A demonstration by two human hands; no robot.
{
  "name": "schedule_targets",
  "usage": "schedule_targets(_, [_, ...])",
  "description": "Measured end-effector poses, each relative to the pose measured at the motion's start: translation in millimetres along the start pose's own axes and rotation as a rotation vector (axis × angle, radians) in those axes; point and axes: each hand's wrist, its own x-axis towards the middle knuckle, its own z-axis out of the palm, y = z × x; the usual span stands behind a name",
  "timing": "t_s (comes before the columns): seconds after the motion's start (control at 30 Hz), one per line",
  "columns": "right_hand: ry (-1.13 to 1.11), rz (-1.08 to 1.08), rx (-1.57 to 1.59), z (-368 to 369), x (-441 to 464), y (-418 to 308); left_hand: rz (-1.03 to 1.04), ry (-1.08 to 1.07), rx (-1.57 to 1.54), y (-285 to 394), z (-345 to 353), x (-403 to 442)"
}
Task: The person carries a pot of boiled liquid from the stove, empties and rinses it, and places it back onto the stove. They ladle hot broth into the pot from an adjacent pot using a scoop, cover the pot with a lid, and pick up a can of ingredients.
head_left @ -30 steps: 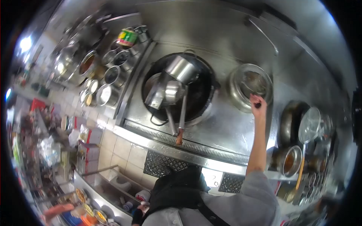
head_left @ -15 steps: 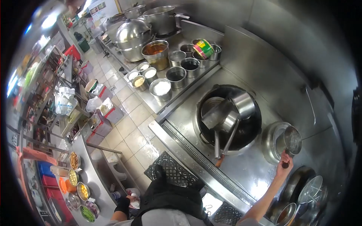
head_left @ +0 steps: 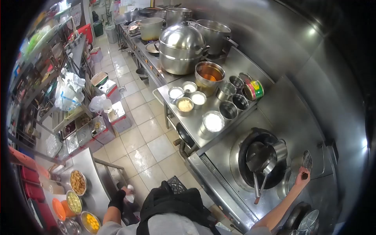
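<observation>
At the right, my right hand (head_left: 302, 177) is closed around the handle of a round, mesh-like metal strainer (head_left: 308, 159). The strainer is held up, nearly edge-on to me, by the steel pot (head_left: 284, 186) on the stove top. My left hand (head_left: 126, 191), with a black band at the wrist, hangs low at my side. It is closed on a crumpled white cloth (head_left: 130, 196). In front of me, a large wok (head_left: 250, 178) holds a metal pan or spatula and ladles, their handles resting over its rim.
Steel containers of white powder (head_left: 213, 122) and dark liquids stand left of the wok, with a tipped can (head_left: 255, 90). A domed steamer (head_left: 182, 43) and tall pots stand behind. Bowls of cut food (head_left: 78, 183) line the left counter. Tiled floor (head_left: 147, 156) runs between.
My view has swung left and up, so the stove appears lower and farther right. My right hand has lifted the strainer away from over the steel pot. The left hand still holds the cloth.
</observation>
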Motion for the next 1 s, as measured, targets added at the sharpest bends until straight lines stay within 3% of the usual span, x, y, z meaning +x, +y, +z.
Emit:
schedule_targets(0.03, [-0.020,-0.050,-0.133,15.9,5.1,12.7,-0.135,-0.039,-0.114,0.9,-63.1,-14.2])
schedule_targets(0.07, [-0.020,-0.035,-0.086,28.8,14.4,25.2,-0.321,0.013,-0.510,-20.1,-85.3,5.3])
schedule_targets(0.1, [-0.022,-0.020,-0.038,37.3,29.9,37.1,-0.293,0.094,-0.767,5.5,-167.2,-37.7])
schedule_targets(0.13, [-0.025,-0.004,0.008,51.0,40.8,50.0,-0.281,0.148,-0.759,-24.3,-178.1,-3.0])
schedule_targets(0.17, [-0.076,-0.022,-0.058,68.5,48.5,63.4,-0.220,0.215,-0.545,-44.1,-203.3,19.5])
schedule_targets(0.2, [-0.128,-0.038,-0.125,87.5,57.5,78.0,-0.244,0.212,-0.710,-36.8,-255.8,1.5])
schedule_targets(0.23, [-0.177,-0.055,-0.191,107.9,64.8,93.2,-0.198,0.303,-0.612,-73.5,-256.4,48.3])
schedule_targets(0.27, [-0.171,-0.045,-0.167,128.2,72.5,108.7,-0.219,0.369,-0.707,-92.5,-275.1,71.2])
schedule_targets(0.37, [-0.170,0.027,-0.073,187.2,107.5,150.6,-0.248,0.282,-1.019,-103.9,-376.5,60.6])
schedule_targets(0.43, [-0.191,0.133,0.028,220.8,138.8,177.7,-0.228,0.283,-0.985,-130.8,-408.0,78.7])
schedule_targets(0.47, [-0.149,0.040,-0.089,256.2,137.5,199.2,-0.218,0.285,-0.966,-144.2,-426.2,89.5])
schedule_targets(0.53, [-0.312,-0.394,-0.585,298.8,158.0,251.2,-0.248,0.332,-0.877,-199.0,-404.7,153.7])
schedule_targets(0.57, [-0.324,-0.363,-0.560,322.5,169.2,269.1,-0.265,0.355,-0.833,-225.1,-396.4,183.8])
schedule_targets(0.6, [-0.334,-0.332,-0.534,345.2,181.3,286.5,-0.314,0.236,-0.898,-233.2,-398.2,186.4])
schedule_targets(0.67, [-0.229,0.218,0.083,407.1,208.0,304.4,-0.365,0.060,-0.908,-238.1,-413.0,171.1])
schedule_targets(0.77, [-0.275,0.054,-0.086,496.5,226.1,377.0,-0.213,-0.123,-0.751,-273.2,-376.1,180.1])
schedule_targets(0.87, [-0.257,0.083,-0.048,599.3,229.0,451.6,-0.118,-0.169,-0.680,-295.0,-354.8,186.1])
schedule_targets(1.0, [-0.494,-0.042,-0.241,691.9,289.3,541.5,-0.072,-0.242,-0.725,-314.0,-366.7,205.5])
